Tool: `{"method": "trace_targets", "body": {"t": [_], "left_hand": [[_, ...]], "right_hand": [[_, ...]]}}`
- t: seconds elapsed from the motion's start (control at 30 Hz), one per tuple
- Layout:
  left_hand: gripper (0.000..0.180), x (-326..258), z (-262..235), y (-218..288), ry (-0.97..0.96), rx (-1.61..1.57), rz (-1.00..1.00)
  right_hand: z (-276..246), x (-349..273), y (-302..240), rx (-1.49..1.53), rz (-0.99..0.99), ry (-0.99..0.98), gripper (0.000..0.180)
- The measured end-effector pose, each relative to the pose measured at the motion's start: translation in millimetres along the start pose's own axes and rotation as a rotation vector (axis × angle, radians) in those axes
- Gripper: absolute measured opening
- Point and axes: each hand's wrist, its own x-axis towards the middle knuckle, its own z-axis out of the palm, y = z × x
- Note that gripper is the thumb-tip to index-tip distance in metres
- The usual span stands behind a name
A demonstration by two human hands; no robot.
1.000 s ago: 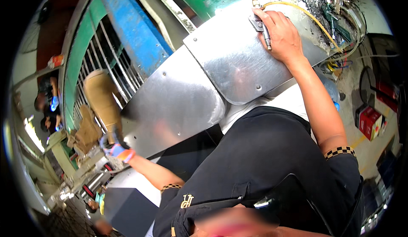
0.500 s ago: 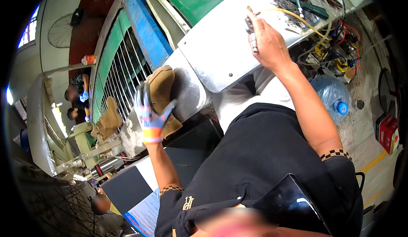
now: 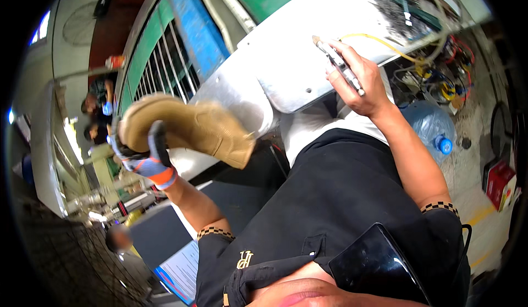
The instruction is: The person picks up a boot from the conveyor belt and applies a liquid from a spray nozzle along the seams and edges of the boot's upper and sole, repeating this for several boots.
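Observation:
My left hand (image 3: 147, 155), in a grey and orange work glove, grips a tan ankle boot (image 3: 190, 128) by its toe end. The boot is held up off the metal surface, with its shaft pointing right toward my body. My thumb lies across the boot's near side; the other fingers are partly hidden behind it. Bare, my right hand (image 3: 360, 81) is closed around a slim silver pen-shaped tool (image 3: 346, 70) with a brownish tip, above the white metal bench top (image 3: 286, 70). A yellow hose (image 3: 379, 41) runs close by; its link to the tool cannot be made out.
Green and blue machine frames with metal bars (image 3: 179, 59) stand at the far left. Hand tools (image 3: 412, 10) and black debris lie on the bench's far right. Tangled cables (image 3: 440, 76), a large water bottle (image 3: 429, 128) and a red box (image 3: 499, 177) are at right. Other people work at far left.
My left hand, open beside the boot before, has taken hold of it, lifted it leftward and turned it sideways. My right hand has shifted slightly, showing more of the silver tool.

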Motion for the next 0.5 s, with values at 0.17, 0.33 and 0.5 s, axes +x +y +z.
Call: {"method": "trace_targets", "body": {"t": [0.17,0.33,0.5], "left_hand": [[0.093,18.9,27.9,-26.1,0.054,-0.290,0.251],[0.079,40.7,48.9,-22.6,-0.328,-0.323,0.107],[0.072,50.4,68.4,-26.6,-0.328,-0.407,0.079]], "right_hand": [[18.9,29.0,-37.7,0.182,-0.231,-0.126,0.041],[18.1,55.3,-82.9,0.438,-0.277,-0.138,0.039],[24.3,88.4,-103.9,0.370,-0.516,-0.096,0.043]]}}
